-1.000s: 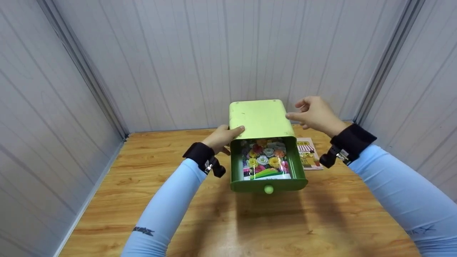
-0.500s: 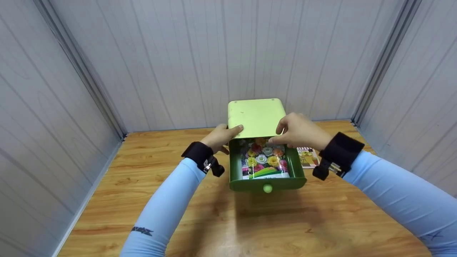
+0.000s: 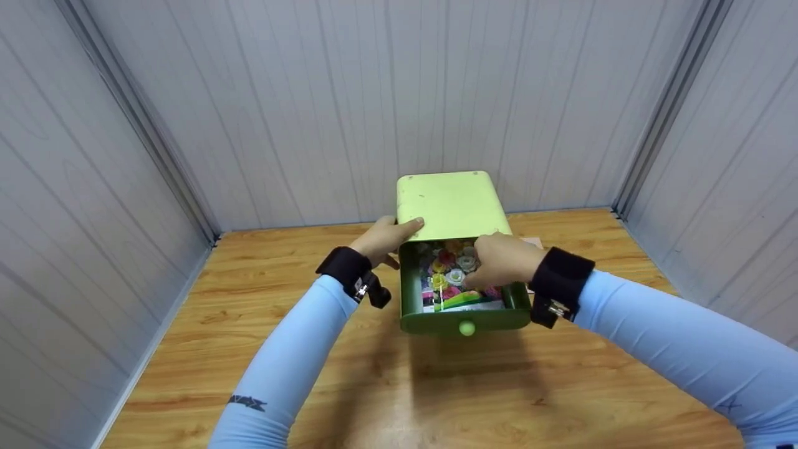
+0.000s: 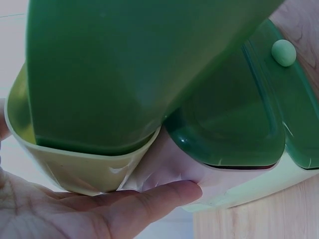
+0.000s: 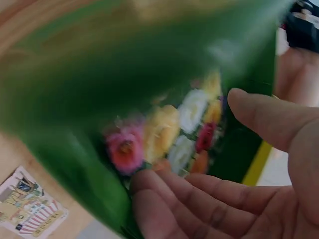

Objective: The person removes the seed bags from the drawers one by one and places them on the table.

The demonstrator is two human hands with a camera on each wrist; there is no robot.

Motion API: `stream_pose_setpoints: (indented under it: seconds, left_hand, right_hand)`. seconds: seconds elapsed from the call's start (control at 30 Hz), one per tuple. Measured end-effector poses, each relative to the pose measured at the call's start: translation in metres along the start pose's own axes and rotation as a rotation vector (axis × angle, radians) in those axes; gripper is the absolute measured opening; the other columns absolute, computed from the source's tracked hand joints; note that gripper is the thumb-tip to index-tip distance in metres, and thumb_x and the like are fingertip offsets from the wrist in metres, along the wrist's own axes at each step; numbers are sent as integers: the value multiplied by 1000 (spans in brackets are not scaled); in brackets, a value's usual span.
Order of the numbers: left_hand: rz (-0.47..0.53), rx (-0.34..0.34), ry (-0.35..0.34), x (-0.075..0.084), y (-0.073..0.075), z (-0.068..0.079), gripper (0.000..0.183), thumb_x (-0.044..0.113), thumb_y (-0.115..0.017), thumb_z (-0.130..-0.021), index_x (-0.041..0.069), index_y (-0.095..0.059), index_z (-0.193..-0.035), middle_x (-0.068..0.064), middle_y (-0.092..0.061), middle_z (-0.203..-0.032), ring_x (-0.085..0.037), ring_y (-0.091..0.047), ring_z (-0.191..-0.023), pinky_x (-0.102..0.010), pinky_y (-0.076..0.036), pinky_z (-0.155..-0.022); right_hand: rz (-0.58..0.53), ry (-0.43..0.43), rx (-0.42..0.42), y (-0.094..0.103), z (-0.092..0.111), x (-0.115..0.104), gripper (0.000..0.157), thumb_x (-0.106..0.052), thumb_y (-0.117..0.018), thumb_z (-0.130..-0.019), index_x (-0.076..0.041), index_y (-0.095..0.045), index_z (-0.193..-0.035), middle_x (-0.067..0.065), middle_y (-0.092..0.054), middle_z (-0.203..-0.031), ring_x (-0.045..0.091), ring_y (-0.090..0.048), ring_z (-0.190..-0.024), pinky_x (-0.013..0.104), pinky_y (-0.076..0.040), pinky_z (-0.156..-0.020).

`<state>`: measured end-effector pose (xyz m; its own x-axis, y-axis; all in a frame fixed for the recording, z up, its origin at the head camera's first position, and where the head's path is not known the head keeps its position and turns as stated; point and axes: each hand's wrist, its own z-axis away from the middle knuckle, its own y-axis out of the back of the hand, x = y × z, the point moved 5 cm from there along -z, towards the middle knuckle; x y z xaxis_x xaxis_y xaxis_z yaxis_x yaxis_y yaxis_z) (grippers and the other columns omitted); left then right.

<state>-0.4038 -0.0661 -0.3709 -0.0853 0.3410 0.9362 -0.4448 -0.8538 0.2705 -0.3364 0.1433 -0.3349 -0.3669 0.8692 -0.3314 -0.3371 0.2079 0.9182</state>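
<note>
A small chest of drawers (image 3: 452,199), light green on top, has its top dark green drawer (image 3: 430,323) pulled out. Inside that drawer lies a glossy packet (image 3: 446,265) printed with colourful flowers. My left hand (image 3: 385,240) steadies the chest at its near left corner, thumb on top and fingers along the side. In the left wrist view those fingers lie straight against the pale body. My right hand (image 3: 504,259) reaches into the drawer over the packet's right part. The right wrist view has its thumb and fingers spread at the packet's edges, with a gap between them.
A printed card (image 5: 30,204) lies on the wooden tabletop (image 3: 268,299) right of the chest, mostly hidden behind my right hand in the head view. Lower drawers (image 4: 234,119) show closed in the left wrist view. Pale panel walls (image 3: 299,112) stand behind and at both sides.
My right hand has come from the chest's right side, left and down into the open drawer, over the flower packet. The left hand stays at the corner.
</note>
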Motion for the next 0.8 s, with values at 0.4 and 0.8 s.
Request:
stream_pose_setpoints:
  seconds: [0.4, 0.8]
  left_hand:
    - [11, 4, 12, -1, -1, -1, 57, 50, -51, -114, 3, -53, -147, -22, -66, -142, -37, -66, -128, -66, -52, -110]
    - [-5, 10, 14, -1, -1, -2, 59, 50, -51, -114, 3, -51, -149, -23, -66, -142, -37, -66, -130, -65, -53, -110]
  right_hand:
    - [180, -47, 50, -14, -4, -5, 61, -41, -73, -104, -20, -47, -53, -6, -40, -47, 11, -42, -44, 27, -37, -52]
    - [197, -32, 30, -26, -6, -3, 68, -50, -75, -101, -20, -40, -52, -8, -28, -53, 11, -33, -51, 29, -32, -55]
